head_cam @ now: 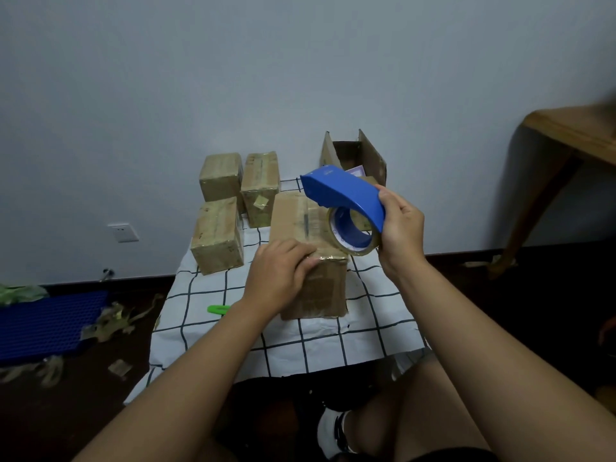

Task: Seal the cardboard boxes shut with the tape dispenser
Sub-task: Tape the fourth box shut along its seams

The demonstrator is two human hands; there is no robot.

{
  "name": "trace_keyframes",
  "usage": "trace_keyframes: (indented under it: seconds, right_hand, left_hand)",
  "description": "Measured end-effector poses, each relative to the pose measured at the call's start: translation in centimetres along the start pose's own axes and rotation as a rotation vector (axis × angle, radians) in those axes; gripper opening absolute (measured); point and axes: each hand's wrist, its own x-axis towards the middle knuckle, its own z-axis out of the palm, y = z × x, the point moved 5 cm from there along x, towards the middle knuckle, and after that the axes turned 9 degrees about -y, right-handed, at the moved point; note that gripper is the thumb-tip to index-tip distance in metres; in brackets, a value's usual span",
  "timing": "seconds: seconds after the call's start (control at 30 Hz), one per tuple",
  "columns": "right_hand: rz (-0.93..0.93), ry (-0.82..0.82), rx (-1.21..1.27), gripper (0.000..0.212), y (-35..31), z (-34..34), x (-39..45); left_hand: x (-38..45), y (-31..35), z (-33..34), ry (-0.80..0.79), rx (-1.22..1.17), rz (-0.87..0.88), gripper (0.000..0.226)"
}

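A closed cardboard box (301, 216) stands in the middle of the checked cloth (206, 315). My left hand (278, 273) presses on its near top edge, fingers lying over the tape there. My right hand (400, 228) grips a blue tape dispenser (346, 191) by its rear end, raised above the box's right side. The clear tape roll (353, 235) hangs under it, close to the box's top right corner. Three taped boxes (218, 236) (221, 176) (260, 186) sit at the back left. An open box (373, 155) stands behind.
A green cutter (218, 309) lies on the cloth left of my left wrist. A blue plastic panel (46, 323) and torn tape scraps (110, 323) lie on the dark floor at left. A wooden table (573, 131) stands at right. The wall is close behind the boxes.
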Motion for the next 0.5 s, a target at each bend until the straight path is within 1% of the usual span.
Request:
trace_keyframes:
  seconds: [0.13,0.23,0.27,0.33,0.4,0.43,0.47,0.5]
  right_hand:
    - [0.013,-0.022,0.069,0.025,-0.5,-0.5,-0.4]
    - [0.013,-0.083,0.140,0.027,-1.2,-1.3,-1.0]
    - [0.017,-0.110,0.168,0.027,-1.3,-1.6,-1.2]
    - [0.034,-0.172,0.225,0.026,-1.3,-2.2,-1.3]
    - [0.060,-0.232,0.263,0.024,-1.2,-2.5,-1.4]
    - [0.073,-0.259,0.273,0.025,-1.1,-2.6,-1.5]
    - [0.088,-0.286,0.281,0.025,-1.0,-2.6,-1.6]
    - [0.104,-0.312,0.289,0.026,-0.8,-2.6,-1.7]
  left_hand:
    - [0.4,1.1,0.1,-0.019,0.070,0.012,0.023]
    - [0.1,1.1,0.2,-0.063,0.013,-0.029,0.029]
    - [-0.1,0.6,-0.1,-0.092,-0.070,-0.084,0.032]
    - [-0.4,-0.6,-1.2,-0.102,-0.370,-0.271,0.033]
    - [-0.5,-1.3,-2.8,-0.003,-0.649,-0.463,0.028]
    - [-0.4,-1.5,-3.5,0.053,-0.785,-0.540,0.030]
    - [-0.3,-1.6,-4.0,0.078,-0.938,-0.603,0.036]
    - [-0.2,-1.5,-4.2,0.060,-1.085,-0.647,0.045]
